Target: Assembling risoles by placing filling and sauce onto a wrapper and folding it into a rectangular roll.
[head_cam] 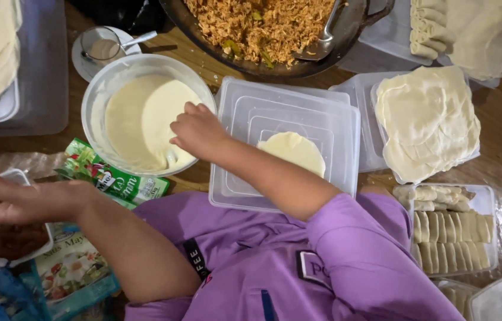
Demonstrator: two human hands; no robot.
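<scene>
Over the round clear plastic bowl of pale batter (144,119) the right hand (199,129) dips, fingers curled, tips in the liquid — holding nothing. Left hand (22,201) lies open well left of the bowl, farther off — empty.

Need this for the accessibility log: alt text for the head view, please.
Seen from above, a person in a purple shirt dips the right hand into a clear bowl of pale batter, while the left hand rests by a small tray. Around them lie a thin round wrapper on an upturned plastic lid, a pan of shredded filling and boxed rolls.
</scene>
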